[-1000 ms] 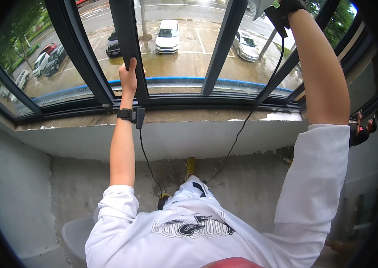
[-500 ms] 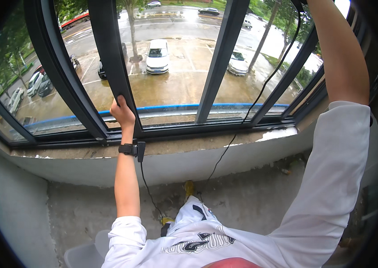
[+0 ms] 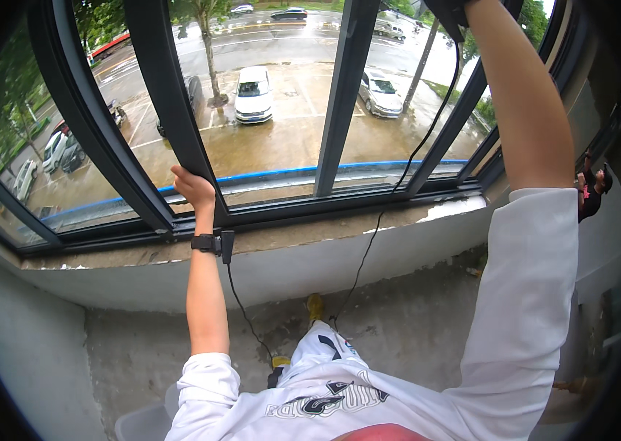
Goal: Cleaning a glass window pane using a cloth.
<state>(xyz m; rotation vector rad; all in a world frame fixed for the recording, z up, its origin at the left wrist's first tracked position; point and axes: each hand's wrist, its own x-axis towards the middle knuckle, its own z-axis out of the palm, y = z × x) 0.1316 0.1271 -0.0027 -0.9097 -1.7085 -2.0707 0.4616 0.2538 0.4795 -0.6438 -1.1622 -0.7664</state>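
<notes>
My left hand (image 3: 194, 189) rests on a dark upright bar of the window frame (image 3: 182, 140), its fingers bent round the bar's left edge. Some of those fingertips are hidden. A black strap (image 3: 206, 243) with a small device circles my left wrist, and a thin black cable (image 3: 240, 309) runs down from it. My right arm (image 3: 520, 95) reaches up to the top of the view, where a black wrist device (image 3: 451, 13) shows. The right hand itself lies beyond the picture's edge. A second cable (image 3: 431, 132) hangs from that device across the window.
Below the window runs a rough sill (image 3: 310, 234) above a pale low wall (image 3: 288, 268). Grey concrete floor (image 3: 413, 323) surrounds my yellow shoes (image 3: 315, 306). Another person (image 3: 593, 187) in dark clothes is at the right. Outside are parked cars, including a white one (image 3: 254, 95).
My right arm has swung leftward. My left hand has shifted slightly left and lower on the bar, its thumb no longer standing up. The person at the right has come into view.
</notes>
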